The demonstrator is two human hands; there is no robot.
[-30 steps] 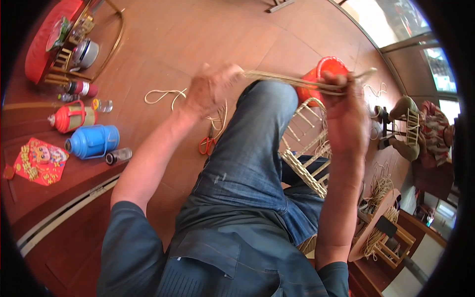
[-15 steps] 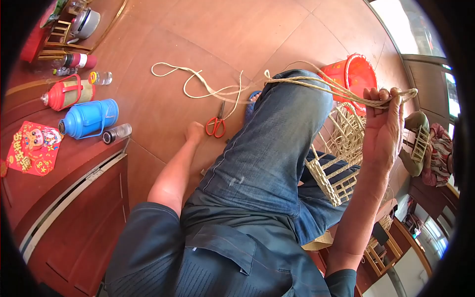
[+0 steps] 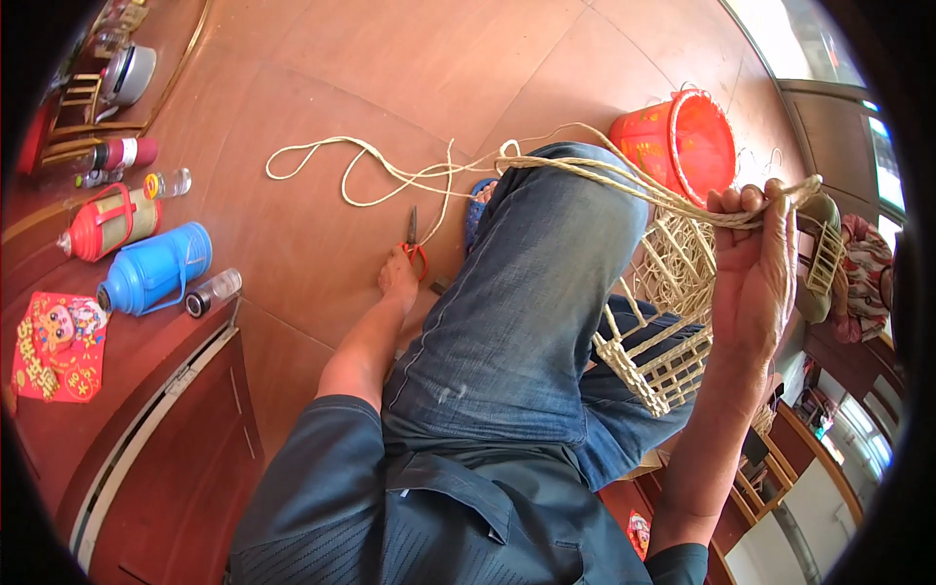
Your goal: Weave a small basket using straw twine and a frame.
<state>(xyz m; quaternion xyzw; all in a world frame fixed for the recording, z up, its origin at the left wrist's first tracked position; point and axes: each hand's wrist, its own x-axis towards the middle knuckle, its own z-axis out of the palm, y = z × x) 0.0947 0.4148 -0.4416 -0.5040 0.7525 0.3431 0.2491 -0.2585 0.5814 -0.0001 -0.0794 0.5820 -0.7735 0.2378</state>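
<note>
Raised at the right, my right hand [image 3: 751, 244] is closed around several strands of straw-coloured cord [image 3: 604, 172]. The strands run left across my right knee, and a short folded end sticks out past the fingers. One length trails on to the floor in loose loops. Low at the left, my left hand [image 3: 398, 276] has its fingers on the orange handles of a pair of scissors [image 3: 417, 252] and seems to grip them. The dark blades point away from me. Beside my right leg sits a lattice-sided woven piece [image 3: 655, 375] with a tangle of similar cord [image 3: 678, 258] next to it.
A red bucket [image 3: 682, 144] stands beyond my knee. On the red cabinet at the left are a blue thermos [image 3: 161, 268], a red thermos [image 3: 112, 222], a clear bottle [image 3: 214, 291] and a red decorated packet [image 3: 60, 346]. Another person [image 3: 858, 278] sits at the far right.
My left hand has reached forward from beside the scissors onto their handles. My right hand still holds the cord up. The whole view has shifted slightly.
</note>
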